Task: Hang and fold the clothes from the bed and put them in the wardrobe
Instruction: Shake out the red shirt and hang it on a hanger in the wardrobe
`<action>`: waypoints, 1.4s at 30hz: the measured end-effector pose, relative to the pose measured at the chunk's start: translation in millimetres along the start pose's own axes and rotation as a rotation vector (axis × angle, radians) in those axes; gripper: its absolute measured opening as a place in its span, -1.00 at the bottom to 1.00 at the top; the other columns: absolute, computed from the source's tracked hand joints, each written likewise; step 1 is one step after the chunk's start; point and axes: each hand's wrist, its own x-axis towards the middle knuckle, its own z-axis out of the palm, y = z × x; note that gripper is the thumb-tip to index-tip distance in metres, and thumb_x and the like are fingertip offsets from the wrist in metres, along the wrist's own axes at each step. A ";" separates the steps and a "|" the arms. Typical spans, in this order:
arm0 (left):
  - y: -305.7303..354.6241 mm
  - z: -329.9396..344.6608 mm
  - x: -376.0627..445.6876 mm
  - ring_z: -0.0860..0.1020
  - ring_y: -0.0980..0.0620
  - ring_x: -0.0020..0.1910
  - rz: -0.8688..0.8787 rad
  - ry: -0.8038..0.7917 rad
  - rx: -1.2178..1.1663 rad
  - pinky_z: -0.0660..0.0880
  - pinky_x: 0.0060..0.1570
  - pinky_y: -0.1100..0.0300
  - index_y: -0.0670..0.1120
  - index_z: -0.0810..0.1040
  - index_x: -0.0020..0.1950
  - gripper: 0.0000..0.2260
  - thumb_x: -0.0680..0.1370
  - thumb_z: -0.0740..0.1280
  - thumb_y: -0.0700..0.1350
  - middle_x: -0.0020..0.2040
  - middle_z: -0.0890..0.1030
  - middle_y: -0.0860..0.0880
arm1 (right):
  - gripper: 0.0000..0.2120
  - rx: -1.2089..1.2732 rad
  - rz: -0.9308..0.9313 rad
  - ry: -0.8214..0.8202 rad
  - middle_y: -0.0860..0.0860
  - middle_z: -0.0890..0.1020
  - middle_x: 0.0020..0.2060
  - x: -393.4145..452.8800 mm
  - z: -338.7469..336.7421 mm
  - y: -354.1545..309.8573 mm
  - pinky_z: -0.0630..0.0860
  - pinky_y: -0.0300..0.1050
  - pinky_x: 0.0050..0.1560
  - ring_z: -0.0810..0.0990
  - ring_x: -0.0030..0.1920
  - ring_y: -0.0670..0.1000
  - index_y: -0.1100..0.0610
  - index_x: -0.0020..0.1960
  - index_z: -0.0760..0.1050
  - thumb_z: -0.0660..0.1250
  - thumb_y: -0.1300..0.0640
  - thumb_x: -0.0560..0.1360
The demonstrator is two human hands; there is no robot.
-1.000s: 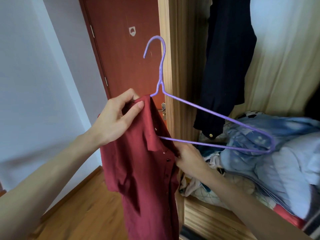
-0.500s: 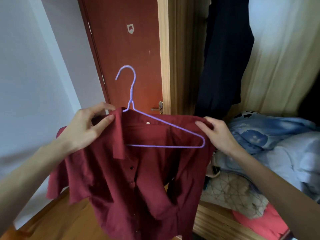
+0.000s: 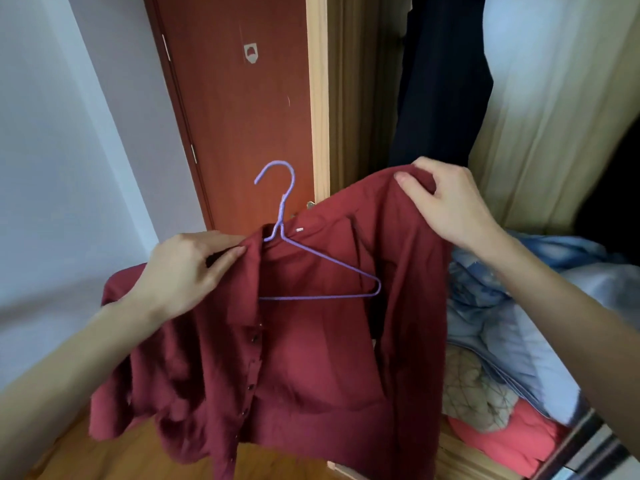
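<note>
A dark red button shirt [image 3: 311,358] hangs in front of me, open at the front, with a purple wire hanger [image 3: 311,261] inside it. The hanger's hook sticks up out of the collar. My left hand [image 3: 187,271] pinches the collar and left shoulder of the shirt. My right hand [image 3: 446,206] grips the right shoulder and holds it raised above the hanger's right tip, which shows inside the shirt. The open wardrobe [image 3: 349,98] stands right behind the shirt.
A dark navy garment [image 3: 443,81] hangs in the wardrobe. Below it lies a pile of blue, beige and red clothes [image 3: 502,358]. A reddish-brown door [image 3: 239,116] and a pale wall [image 3: 69,168] are at the left, wooden floor [image 3: 104,459] below.
The shirt was bunched at the hanger's left end; it is now spread across the hanger. My right hand let go of the front, took the right shoulder and raised it.
</note>
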 end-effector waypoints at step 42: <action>95.4 39.4 114.9 0.49 0.08 -0.28 0.194 0.063 -0.279 0.49 -0.17 -0.05 0.02 0.41 0.01 -0.77 0.72 0.17 0.13 -0.27 0.48 0.11 | -0.81 -0.146 -0.168 -0.205 -0.09 0.58 -0.33 -15.1 -71.1 15.6 0.52 0.10 -0.19 0.54 -0.33 0.00 -0.06 0.04 0.53 0.30 -0.17 0.64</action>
